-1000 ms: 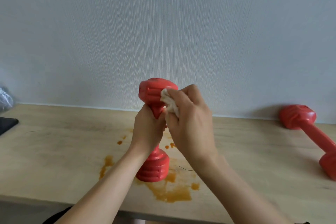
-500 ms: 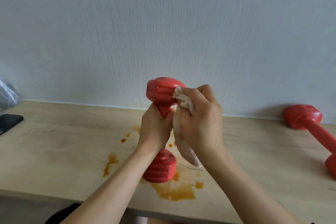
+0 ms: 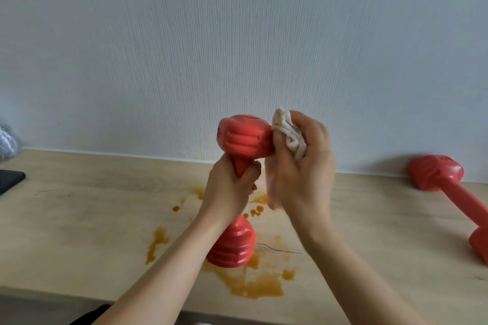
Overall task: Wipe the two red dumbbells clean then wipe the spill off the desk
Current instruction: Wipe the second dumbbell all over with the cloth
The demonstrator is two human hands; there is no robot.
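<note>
One red dumbbell (image 3: 244,138) stands upright above the desk, its lower head (image 3: 233,247) over the spill. My left hand (image 3: 228,188) grips its handle. My right hand (image 3: 303,163) holds a crumpled white cloth (image 3: 286,132) and presses it against the right side of the upper head. An orange spill (image 3: 253,286) spreads over the wooden desk (image 3: 92,219) below the dumbbell, with drops and a streak to the left. The second red dumbbell (image 3: 449,187) lies on the desk at the far right, partly cut off by the frame edge.
A dark flat object (image 3: 10,178) lies at the desk's left edge, and something grey and crinkled (image 3: 6,144) sits behind it. A white wall rises right behind the desk. The desk's front edge runs along the bottom of the view.
My right hand has moved the cloth from the front of the upper head round to its right side and higher. The dumbbell has turned slightly in my left hand.
</note>
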